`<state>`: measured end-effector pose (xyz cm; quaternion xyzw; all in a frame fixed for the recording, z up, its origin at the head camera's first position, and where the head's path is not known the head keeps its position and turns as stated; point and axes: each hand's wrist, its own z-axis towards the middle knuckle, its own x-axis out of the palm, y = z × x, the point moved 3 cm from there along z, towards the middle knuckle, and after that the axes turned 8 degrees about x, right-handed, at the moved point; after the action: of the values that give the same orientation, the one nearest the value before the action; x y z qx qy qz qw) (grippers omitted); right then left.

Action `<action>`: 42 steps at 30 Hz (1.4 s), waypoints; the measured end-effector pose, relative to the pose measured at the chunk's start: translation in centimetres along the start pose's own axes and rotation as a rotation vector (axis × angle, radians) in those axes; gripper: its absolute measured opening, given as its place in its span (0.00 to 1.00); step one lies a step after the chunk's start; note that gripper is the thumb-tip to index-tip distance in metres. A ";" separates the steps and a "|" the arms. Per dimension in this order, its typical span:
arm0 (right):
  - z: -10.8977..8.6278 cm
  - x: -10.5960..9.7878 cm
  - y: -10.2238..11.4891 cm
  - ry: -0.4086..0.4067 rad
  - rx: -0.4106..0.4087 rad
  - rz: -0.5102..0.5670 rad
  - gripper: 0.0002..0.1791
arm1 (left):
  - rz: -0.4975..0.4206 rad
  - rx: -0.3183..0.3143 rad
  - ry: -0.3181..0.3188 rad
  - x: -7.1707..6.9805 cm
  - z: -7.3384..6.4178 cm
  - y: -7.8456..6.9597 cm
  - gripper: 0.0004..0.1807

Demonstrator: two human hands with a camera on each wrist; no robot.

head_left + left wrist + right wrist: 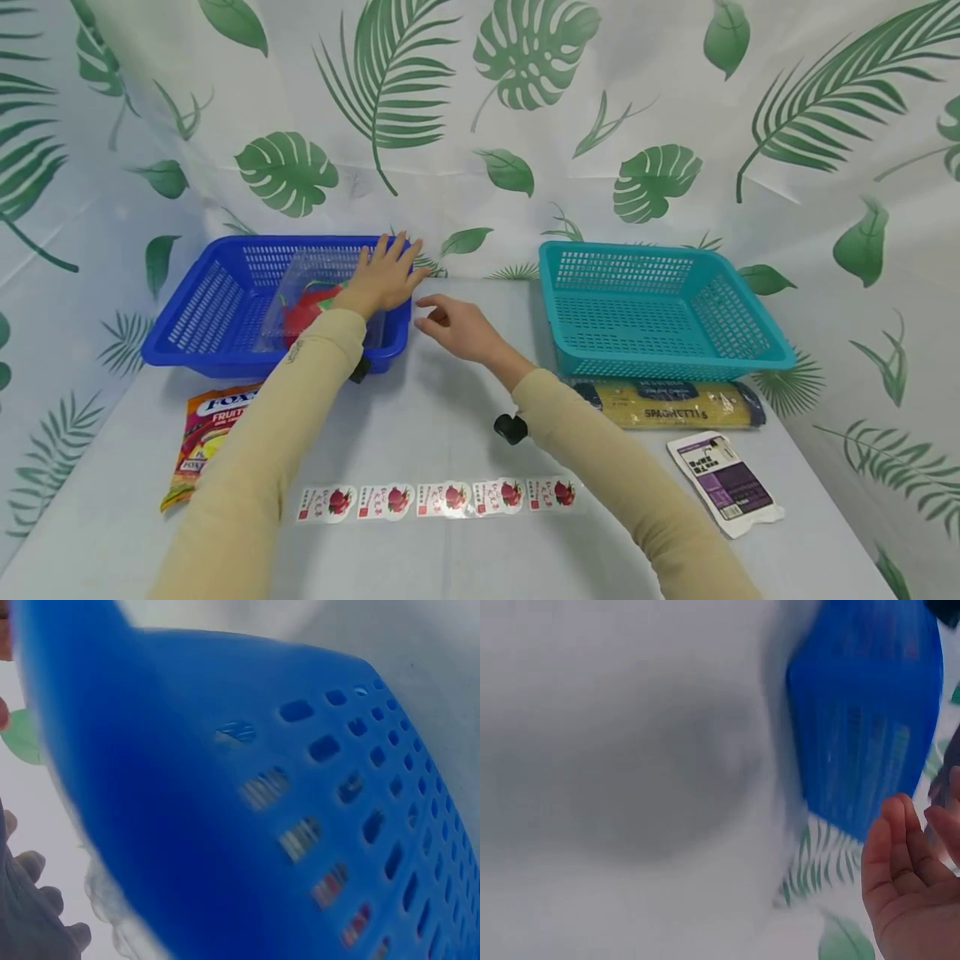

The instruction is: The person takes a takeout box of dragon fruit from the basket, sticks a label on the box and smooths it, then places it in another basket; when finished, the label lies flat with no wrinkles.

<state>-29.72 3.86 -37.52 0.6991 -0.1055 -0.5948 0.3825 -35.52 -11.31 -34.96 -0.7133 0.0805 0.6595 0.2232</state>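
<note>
My left hand (381, 279) is over the right end of a blue plastic basket (202, 358), its fingers spread and straight, nothing gripped. In that basket sits a clear plastic box (315, 262) with a red and green fruit, seemingly a dragon fruit (302, 318), partly hidden by the left forearm. Just outside the basket's right side is my right hand (461, 329), fingers loosely bent and holding nothing. The right wrist view shows the bent fingers of the right hand (915, 877) beside the blue basket (855, 742). Blue basket wall (300, 750) fills much of the left wrist view.
A teal basket (652, 365) stands at the back right, with a spaghetti packet (675, 404) before it. Nearer lies a white packet with a purple label (723, 485). A Fox's candy bag (198, 446) lies left; a strip of fruit stickers (453, 498) lies in front.
</note>
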 end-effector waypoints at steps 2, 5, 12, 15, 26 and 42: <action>-0.1 1.1 0.4 0.013 0.009 0.047 0.23 | -0.001 0.001 0.003 0.1 0.0 0.2 0.36; -0.2 2.3 0.8 0.016 0.045 0.122 0.24 | -0.006 0.005 0.000 0.0 -0.1 0.4 0.36; -0.1 3.6 1.0 0.015 0.105 0.235 0.25 | -0.035 0.012 -0.012 -0.1 -0.4 0.7 0.35; -0.3 3.6 1.2 0.023 0.113 0.272 0.25 | -0.065 0.031 -0.017 -0.2 -0.5 1.0 0.35; -0.7 3.9 0.9 0.041 0.133 0.361 0.24 | -0.273 0.136 -0.063 -1.4 -1.5 3.5 0.34; -0.6 4.3 0.5 0.055 0.158 0.429 0.25 | -0.350 -0.014 -0.109 -2.5 -5.7 9.1 0.32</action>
<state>-27.90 1.17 -40.45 0.7045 -0.2874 -0.4705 0.4469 -34.35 -22.25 -34.31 -0.6813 -0.0616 0.6486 0.3336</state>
